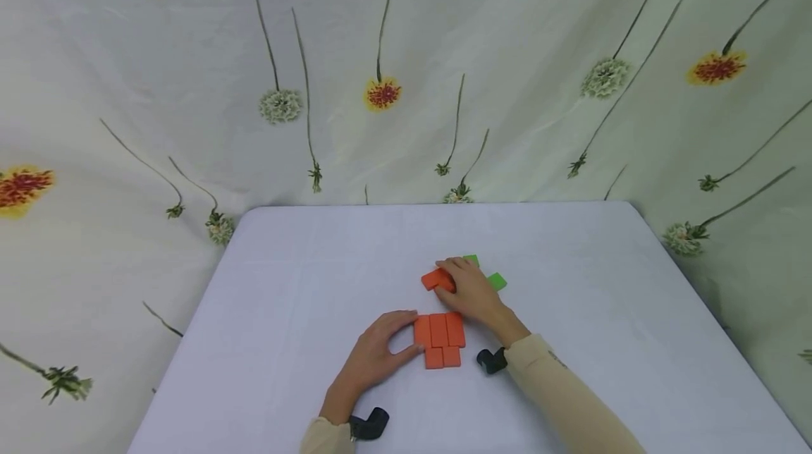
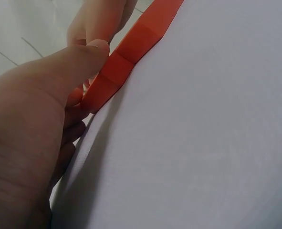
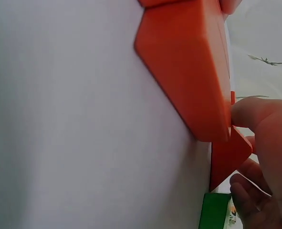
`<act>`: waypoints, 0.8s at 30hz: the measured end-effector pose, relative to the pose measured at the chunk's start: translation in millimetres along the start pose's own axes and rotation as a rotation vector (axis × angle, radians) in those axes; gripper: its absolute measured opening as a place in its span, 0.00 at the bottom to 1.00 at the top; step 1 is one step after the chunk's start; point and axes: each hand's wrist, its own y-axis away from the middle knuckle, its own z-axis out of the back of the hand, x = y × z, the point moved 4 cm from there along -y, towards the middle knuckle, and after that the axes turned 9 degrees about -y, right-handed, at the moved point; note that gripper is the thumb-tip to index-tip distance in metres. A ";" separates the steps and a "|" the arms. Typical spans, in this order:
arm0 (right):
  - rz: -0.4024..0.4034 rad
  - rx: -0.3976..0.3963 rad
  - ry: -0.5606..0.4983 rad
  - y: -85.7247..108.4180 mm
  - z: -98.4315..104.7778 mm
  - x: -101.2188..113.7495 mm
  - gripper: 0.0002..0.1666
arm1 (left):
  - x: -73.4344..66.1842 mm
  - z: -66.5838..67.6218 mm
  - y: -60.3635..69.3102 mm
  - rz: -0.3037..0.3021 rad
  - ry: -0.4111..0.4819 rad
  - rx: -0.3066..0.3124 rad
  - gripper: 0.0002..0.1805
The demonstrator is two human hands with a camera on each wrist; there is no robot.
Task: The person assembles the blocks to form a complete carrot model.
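Observation:
Flat orange blocks (image 1: 439, 330) lie side by side on the white table, three longer ones in a row above two smaller ones. My left hand (image 1: 374, 350) holds the leftmost long block by its ends, thumb at the near corner and a finger at the far one; its thumb (image 2: 86, 59) meets the block's side in the left wrist view. Farther back, my right hand (image 1: 474, 293) pinches an orange block (image 3: 230, 155) between thumb and fingers. Another orange piece (image 1: 431, 279) sits at its left. The right hand partly covers these pieces.
Two green blocks lie just beyond the right hand, one (image 1: 471, 259) behind it and one (image 1: 497, 281) to its right. The white table (image 1: 304, 271) ends at a back edge before a flower-patterned cloth (image 1: 507, 38). Black devices (image 1: 371, 424) are strapped to both wrists.

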 end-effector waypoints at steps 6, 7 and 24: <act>-0.017 -0.017 0.055 -5.3 -1.4 4.7 0.26 | 0.1 1.1 -0.4 0.020 0.002 0.013 0.31; -0.021 -0.020 0.058 -5.5 -1.5 5.1 0.25 | -0.2 1.1 -0.5 0.017 0.002 0.012 0.31; 0.053 -0.079 -0.033 4.4 9.1 15.7 0.22 | -2.1 2.2 -0.8 0.009 0.013 -0.003 0.30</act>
